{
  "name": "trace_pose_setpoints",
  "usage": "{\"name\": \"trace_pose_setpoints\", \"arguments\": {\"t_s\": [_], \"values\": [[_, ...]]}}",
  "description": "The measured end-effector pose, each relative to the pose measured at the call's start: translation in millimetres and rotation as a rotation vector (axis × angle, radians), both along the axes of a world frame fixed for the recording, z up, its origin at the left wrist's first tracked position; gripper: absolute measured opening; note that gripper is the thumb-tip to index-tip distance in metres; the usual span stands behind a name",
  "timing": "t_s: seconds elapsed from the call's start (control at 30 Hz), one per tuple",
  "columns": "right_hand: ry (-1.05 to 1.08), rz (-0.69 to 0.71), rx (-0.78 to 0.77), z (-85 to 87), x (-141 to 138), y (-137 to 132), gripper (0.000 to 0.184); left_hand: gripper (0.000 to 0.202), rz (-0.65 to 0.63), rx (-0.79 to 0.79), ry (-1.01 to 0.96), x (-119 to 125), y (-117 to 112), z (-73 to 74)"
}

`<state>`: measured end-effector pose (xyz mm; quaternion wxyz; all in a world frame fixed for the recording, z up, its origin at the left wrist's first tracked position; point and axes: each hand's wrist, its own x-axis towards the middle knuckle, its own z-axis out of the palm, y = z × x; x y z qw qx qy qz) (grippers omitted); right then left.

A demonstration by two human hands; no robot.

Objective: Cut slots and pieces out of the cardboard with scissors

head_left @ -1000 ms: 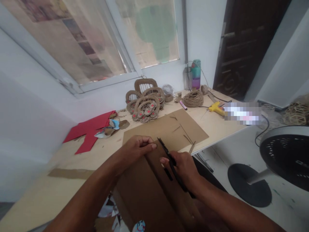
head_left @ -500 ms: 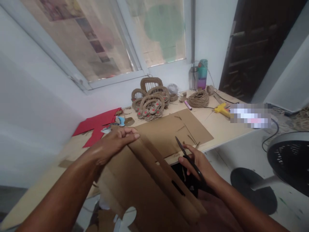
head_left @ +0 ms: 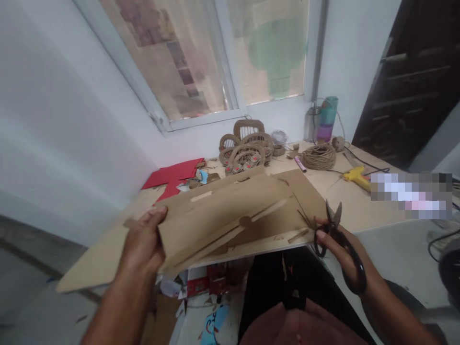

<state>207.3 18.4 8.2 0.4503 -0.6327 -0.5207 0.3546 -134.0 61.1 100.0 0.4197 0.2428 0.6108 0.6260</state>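
My left hand (head_left: 145, 239) grips the left edge of a folded piece of brown cardboard (head_left: 201, 215), thumb on top. The piece is tilted above the front of the table, with a slot and a round notch in it. In my right hand (head_left: 341, 254) is a pair of black-handled scissors (head_left: 334, 223), fingers around the handles and blades parted, pointing up. The scissors are apart from the held cardboard. Under it lies a flat cardboard sheet (head_left: 309, 187) with thin offcuts on its right part.
Woven twine baskets (head_left: 247, 148) stand by the window, with a twine coil (head_left: 319, 157), a pink marker (head_left: 300, 164) and a yellow glue gun (head_left: 357, 178) to their right. Red sheets (head_left: 172, 173) lie at left. A bottle (head_left: 327, 120) stands at the back.
The cardboard has swung from hanging before my body to lying across above the table. My right hand moved right and lower, and the scissor blades have opened. The view has shifted left.
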Motion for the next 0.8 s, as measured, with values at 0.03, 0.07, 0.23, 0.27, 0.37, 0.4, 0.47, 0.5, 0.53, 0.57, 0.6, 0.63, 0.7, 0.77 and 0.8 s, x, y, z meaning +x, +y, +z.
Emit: {"name": "trace_pose_setpoints", "arguments": {"t_s": [0.03, 0.07, 0.23, 0.27, 0.37, 0.4, 0.47, 0.5, 0.53, 0.57, 0.6, 0.63, 0.7, 0.77, 0.8], "values": [[-0.028, 0.038, 0.001, -1.5, 0, -2, 0.050, 0.015, 0.055, 0.018, -0.032, 9, -7, -14.6], [-0.062, 0.077, 0.003, -2.9, 0, -4, 0.048, 0.016, 0.074, 0.016, -0.075, 19, -15, -29.5], [-0.171, 0.207, -0.010, -7.2, -9, -26, 0.042, 0.021, 0.071, -0.001, -0.267, 76, -54, -89.0], [-0.169, 0.213, -0.018, -7.6, -11, -31, 0.042, 0.024, 0.067, -0.014, -0.301, 85, -61, -96.1], [-0.100, 0.216, -0.074, -10.7, -19, -46, 0.042, 0.033, -0.004, -0.044, -0.328, 106, -74, -110.4], [-0.059, 0.212, -0.100, -13.2, -22, -51, 0.041, 0.034, -0.023, -0.057, -0.316, 110, -76, -114.2], [0.020, 0.202, -0.135, -20.8, -26, -58, 0.039, 0.036, -0.031, -0.095, -0.273, 116, -78, -122.0], [0.048, 0.196, -0.140, -25.6, -28, -61, 0.038, 0.036, -0.025, -0.112, -0.243, 116, -79, -126.1], [0.068, 0.193, -0.138, -30.5, -31, -64, 0.037, 0.036, -0.013, -0.118, -0.201, 116, -81, -129.9], [0.086, 0.191, -0.131, -35.2, -33, -66, 0.036, 0.037, 0.007, -0.112, -0.138, 113, -85, -133.2], [0.106, 0.181, -0.124, -39.2, -36, -68, 0.035, 0.040, 0.042, -0.097, -0.050, 110, -89, -135.5], [0.133, 0.178, -0.125, -42.3, -38, -70, 0.035, 0.042, 0.085, -0.078, 0.061, 106, -95, -136.6], [0.174, 0.188, -0.131, -44.7, -44, -73, 0.035, 0.042, 0.149, -0.067, 0.317, 99, -110, -134.6], [0.160, 0.226, -0.117, -43.0, -49, -74, 0.034, 0.032, 0.039, -0.117, 0.426, 100, -123, -128.9], [0.131, 0.258, -0.108, -41.3, -51, -75, 0.035, 0.030, -0.083, -0.150, 0.394, 104, -128, -125.7]]}}
